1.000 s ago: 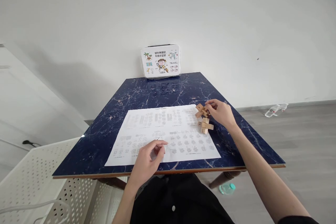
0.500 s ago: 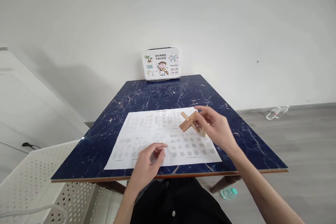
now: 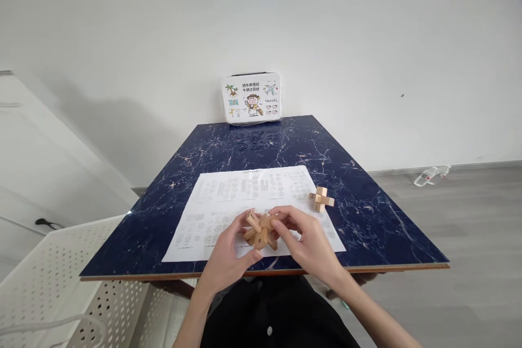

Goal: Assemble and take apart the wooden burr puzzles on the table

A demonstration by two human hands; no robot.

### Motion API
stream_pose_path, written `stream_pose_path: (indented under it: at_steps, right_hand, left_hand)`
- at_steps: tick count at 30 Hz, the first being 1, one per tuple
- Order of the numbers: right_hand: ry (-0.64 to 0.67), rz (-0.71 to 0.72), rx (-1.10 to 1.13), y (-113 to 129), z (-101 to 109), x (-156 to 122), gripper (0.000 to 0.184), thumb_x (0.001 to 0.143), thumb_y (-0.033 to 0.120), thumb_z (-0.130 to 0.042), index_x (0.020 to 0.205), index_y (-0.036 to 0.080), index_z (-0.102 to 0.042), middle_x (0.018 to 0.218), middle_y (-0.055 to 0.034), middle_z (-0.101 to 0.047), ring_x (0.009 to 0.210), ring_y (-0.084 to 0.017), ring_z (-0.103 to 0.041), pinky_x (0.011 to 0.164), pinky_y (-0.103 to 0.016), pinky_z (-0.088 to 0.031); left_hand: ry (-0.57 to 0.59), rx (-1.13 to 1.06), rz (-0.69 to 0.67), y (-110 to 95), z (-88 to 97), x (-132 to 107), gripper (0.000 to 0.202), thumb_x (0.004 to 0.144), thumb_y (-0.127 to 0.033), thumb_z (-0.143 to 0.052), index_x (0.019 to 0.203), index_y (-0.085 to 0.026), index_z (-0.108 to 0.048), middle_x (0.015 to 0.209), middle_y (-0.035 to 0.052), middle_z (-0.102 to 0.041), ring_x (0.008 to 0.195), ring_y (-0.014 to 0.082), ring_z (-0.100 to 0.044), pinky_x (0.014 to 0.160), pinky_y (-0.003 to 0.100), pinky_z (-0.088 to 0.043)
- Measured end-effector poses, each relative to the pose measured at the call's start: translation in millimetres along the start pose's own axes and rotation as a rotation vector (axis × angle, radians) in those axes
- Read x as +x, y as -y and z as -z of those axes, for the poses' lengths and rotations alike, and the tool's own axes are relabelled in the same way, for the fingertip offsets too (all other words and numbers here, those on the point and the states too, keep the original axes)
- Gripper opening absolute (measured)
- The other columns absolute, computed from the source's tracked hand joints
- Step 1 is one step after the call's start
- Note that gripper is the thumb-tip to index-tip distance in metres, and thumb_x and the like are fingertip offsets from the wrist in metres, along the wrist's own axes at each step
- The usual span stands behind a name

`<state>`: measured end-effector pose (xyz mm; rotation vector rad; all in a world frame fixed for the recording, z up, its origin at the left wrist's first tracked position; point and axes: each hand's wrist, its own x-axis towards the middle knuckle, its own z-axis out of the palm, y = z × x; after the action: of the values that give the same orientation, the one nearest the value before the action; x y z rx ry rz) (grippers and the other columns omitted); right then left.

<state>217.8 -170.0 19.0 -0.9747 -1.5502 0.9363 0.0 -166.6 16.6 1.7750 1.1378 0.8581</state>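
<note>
Between my two hands is a wooden interlocking puzzle (image 3: 261, 234), its notched sticks jutting out in several directions, some marked with black characters. My left hand (image 3: 231, 250) grips it from the left, thumb along the near side. From the right, my right hand (image 3: 304, 239) pinches one of its sticks with thumb and fingers. A second, smaller wooden cross-shaped puzzle (image 3: 321, 199) stands at the right edge of the printed sheet (image 3: 191, 212). The sheet, covered with small diagrams, lies under my hands.
A white case with cartoon prints (image 3: 252, 99) leans against the wall at the back of the dark blue marbled table (image 3: 253, 147). White perforated baskets (image 3: 81, 261) stand at the left. A clear plastic bottle (image 3: 431, 175) lies on the floor at the right.
My right hand has brought the larger puzzle from the sheet's right side to the near middle, where my left hand now grips it too. The smaller cross puzzle has come into full view.
</note>
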Motion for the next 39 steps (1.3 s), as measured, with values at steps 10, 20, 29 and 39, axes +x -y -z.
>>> stream_pose_path:
  at_steps: [10, 20, 29, 39]
  right_hand:
    - [0.042, -0.037, 0.078, -5, -6, -9, 0.014, 0.105, 0.036, -0.061, 0.111, 0.024, -0.065, 0.102, -0.0062, -0.079, 0.09, -0.023, -0.078, 0.081, -0.036, -0.064]
    - [-0.063, -0.023, 0.019, -7, -19, -14, 0.012, 0.104, 0.034, -0.06, 0.103, 0.024, -0.066, 0.098, -0.0071, -0.079, 0.09, -0.024, -0.078, 0.084, -0.038, -0.064]
    - [0.025, -0.051, 0.111, -5, -10, -14, 0.009, 0.104, 0.033, -0.061, 0.105, 0.024, -0.064, 0.095, -0.0036, -0.077, 0.085, -0.021, -0.076, 0.08, -0.034, -0.063]
    - [0.159, -0.15, -0.074, -8, -22, -25, 0.022, 0.1, 0.034, -0.067, 0.118, 0.023, -0.066, 0.104, -0.0062, -0.072, 0.088, -0.022, -0.066, 0.078, -0.035, -0.053]
  left_hand:
    - [-0.013, 0.031, 0.041, 0, 3.5, -4, 0.08, 0.085, -0.041, -0.082, 0.157, -0.029, -0.05, 0.155, 0.0136, -0.06, 0.139, 0.0364, -0.061, 0.115, 0.054, -0.053]
    - [-0.045, 0.031, 0.018, 1, 5.2, -4, 0.079, 0.078, -0.035, -0.087, 0.15, -0.028, -0.055, 0.152, 0.0133, -0.062, 0.14, 0.0372, -0.06, 0.116, 0.053, -0.052]
    - [-0.019, 0.011, 0.023, 3, 6.5, -6, 0.081, 0.079, -0.036, -0.086, 0.153, -0.03, -0.052, 0.149, 0.0117, -0.064, 0.14, 0.0357, -0.06, 0.117, 0.049, -0.051]
    - [-0.062, -0.192, -0.087, 17, 10.0, -6, 0.074, 0.087, -0.05, -0.082, 0.152, -0.027, -0.054, 0.157, 0.0152, -0.057, 0.14, 0.038, -0.059, 0.115, 0.045, -0.052]
